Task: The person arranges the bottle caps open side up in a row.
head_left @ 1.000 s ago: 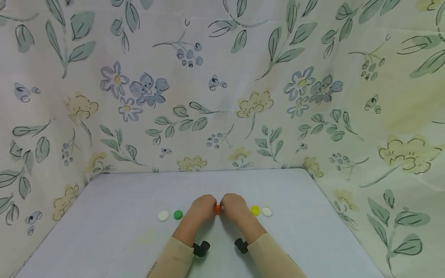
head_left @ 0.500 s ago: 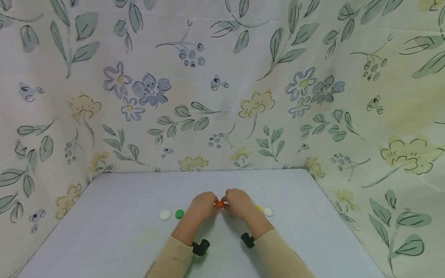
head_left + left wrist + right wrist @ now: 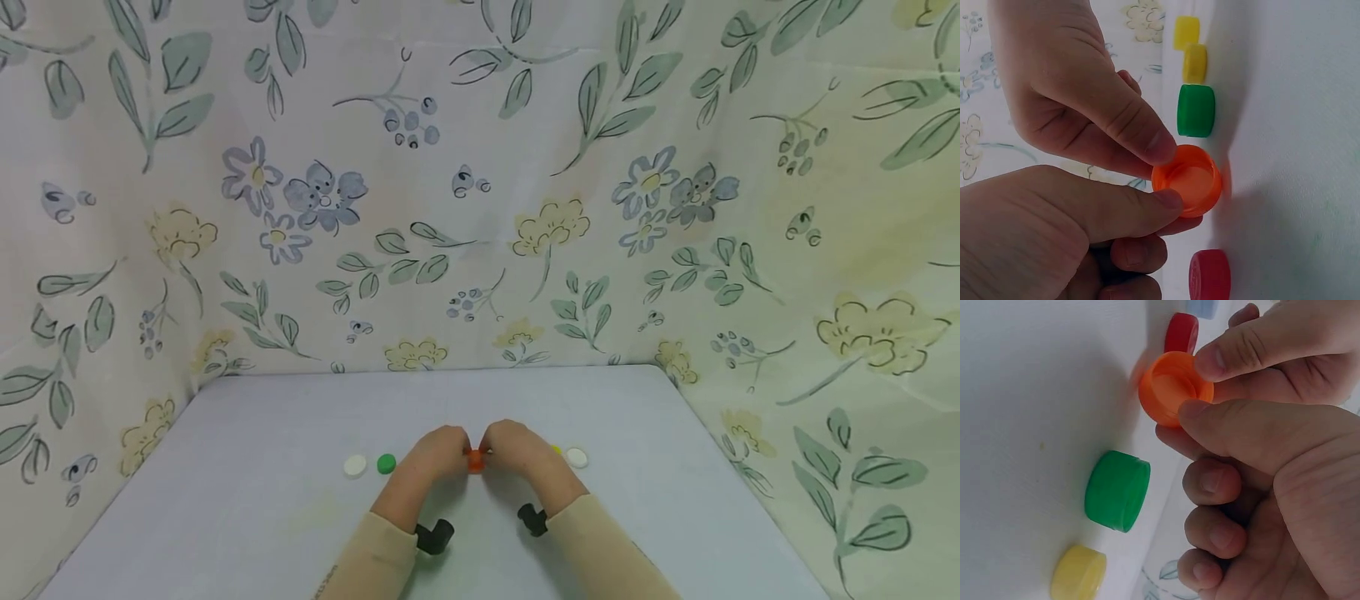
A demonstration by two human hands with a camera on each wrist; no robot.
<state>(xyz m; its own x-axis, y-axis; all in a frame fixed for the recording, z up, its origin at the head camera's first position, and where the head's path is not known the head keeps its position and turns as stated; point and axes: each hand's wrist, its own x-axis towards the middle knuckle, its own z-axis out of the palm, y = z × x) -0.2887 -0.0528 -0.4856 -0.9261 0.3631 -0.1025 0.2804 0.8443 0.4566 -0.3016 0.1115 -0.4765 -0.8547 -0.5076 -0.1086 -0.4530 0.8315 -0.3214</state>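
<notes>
Both hands hold one orange bottle cap (image 3: 476,462) between them, near the middle of the table. My left hand (image 3: 437,452) pinches its left side, thumb on the rim, as the left wrist view shows. From the other side my right hand (image 3: 517,450) pinches it with thumb and finger. The cap's hollow inside (image 3: 1172,390) faces the wrist cameras. In the right wrist view, the right hand's other fingers (image 3: 1215,534) are curled and hold nothing. A green cap (image 3: 1117,490) and a red cap (image 3: 1209,275) stand on either side of the orange one.
Left of the hands on the white table (image 3: 225,500) lie a white disc (image 3: 355,466) and a green cap (image 3: 386,463). To the right are a partly hidden yellow cap (image 3: 557,450) and another white disc (image 3: 577,457). Floral cloth (image 3: 480,275) hangs behind the table.
The hands first moved slightly away with the orange cap, then came back nearer. The cap has tilted between the fingers, and the right wrist sits a little farther right than a second ago.
</notes>
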